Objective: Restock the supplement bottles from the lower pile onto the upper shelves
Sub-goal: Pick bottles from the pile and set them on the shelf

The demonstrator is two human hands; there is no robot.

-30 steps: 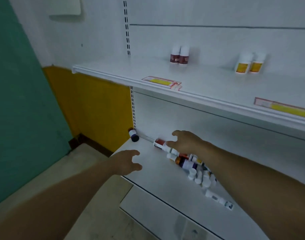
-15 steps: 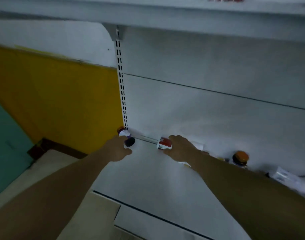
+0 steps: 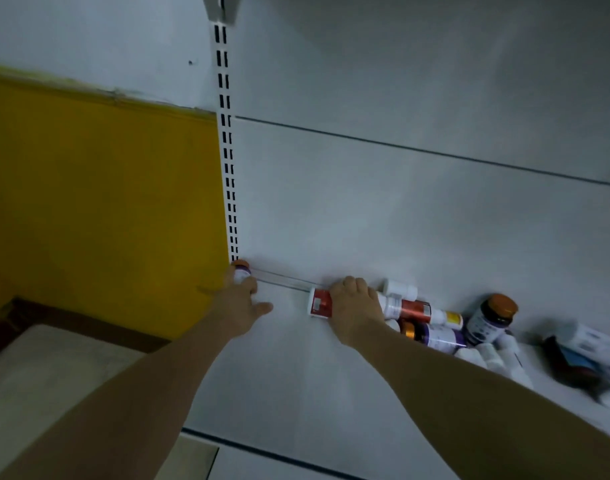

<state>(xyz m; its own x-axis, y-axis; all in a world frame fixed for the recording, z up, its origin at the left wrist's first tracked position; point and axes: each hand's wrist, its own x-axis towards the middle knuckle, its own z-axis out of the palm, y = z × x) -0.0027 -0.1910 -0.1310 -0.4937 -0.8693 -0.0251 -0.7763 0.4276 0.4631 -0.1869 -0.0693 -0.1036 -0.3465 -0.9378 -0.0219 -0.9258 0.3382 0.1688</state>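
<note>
Two bottles are being taken at once from the lower shelf (image 3: 296,368). At the back corner, beside the slotted upright (image 3: 229,188), the left hand (image 3: 239,306) curls its fingers over an orange-capped bottle (image 3: 242,271) with a purple-and-white label, thumb splayed to the side; the grasp looks shallow, from above. The right hand (image 3: 353,311) lies over a red-labelled white bottle (image 3: 318,303) on its side, fingers wrapped across its body. Just right of that hand, and touching it, sits the lower pile (image 3: 445,327): white, red-banded, purple-labelled and orange-capped bottles heaped against the back panel (image 3: 400,202), with more containers, blurred, farther right. The upper shelves are out of view save for a bracket at the top edge.

Risks, as judged: the red-labelled bottle abuts the heap, so lifting it may set neighbours rolling toward the shelf's front edge. The corner bottle, pinched near its cap, could slip or tip against the upright. Both loads must then rise to a shelf not in sight.
</note>
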